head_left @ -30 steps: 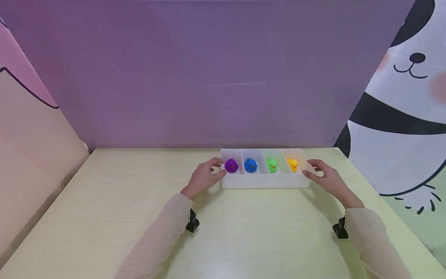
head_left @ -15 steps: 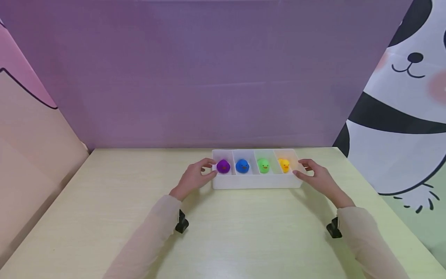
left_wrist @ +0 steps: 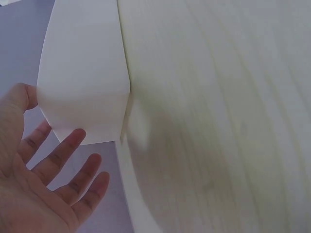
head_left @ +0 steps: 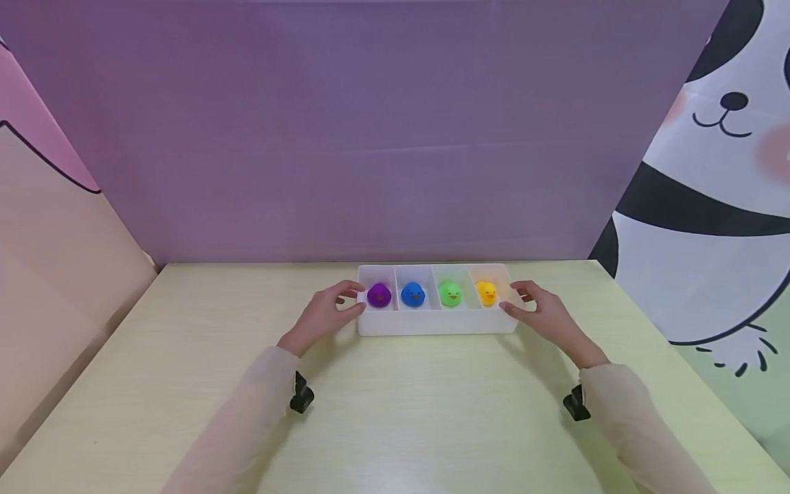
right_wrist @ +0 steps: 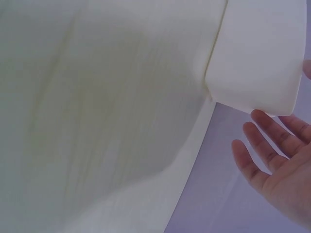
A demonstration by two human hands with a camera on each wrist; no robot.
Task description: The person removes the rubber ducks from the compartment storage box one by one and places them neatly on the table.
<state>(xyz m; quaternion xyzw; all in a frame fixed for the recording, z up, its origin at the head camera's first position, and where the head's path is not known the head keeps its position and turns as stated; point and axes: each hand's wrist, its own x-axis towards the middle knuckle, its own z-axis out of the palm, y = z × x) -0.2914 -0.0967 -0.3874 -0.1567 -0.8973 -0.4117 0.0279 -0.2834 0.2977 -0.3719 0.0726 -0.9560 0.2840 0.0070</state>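
A white divided box (head_left: 437,324) stands near the far table edge, its compartments side by side. From left to right they hold a purple toy duck (head_left: 379,296), a blue toy duck (head_left: 413,294), a green toy duck (head_left: 450,294) and a yellow toy duck (head_left: 486,293). My left hand (head_left: 324,315) grips the box's left end, thumb at the near corner. At the opposite end, my right hand (head_left: 546,317) holds it likewise. Both wrist views show a thumb at the rim and a fingertip against the end wall of the box (left_wrist: 85,63); the other fingers are spread.
The light wooden table (head_left: 395,412) runs up to a purple backdrop (head_left: 370,137). A panda print (head_left: 710,192) covers the right side wall, with a pink and beige panel (head_left: 55,274) on the left. Black wrist cameras sit under both sleeves.
Both hands have moved left together, and the box has slid left along the table's far side between them. The ducks stay in their compartments.
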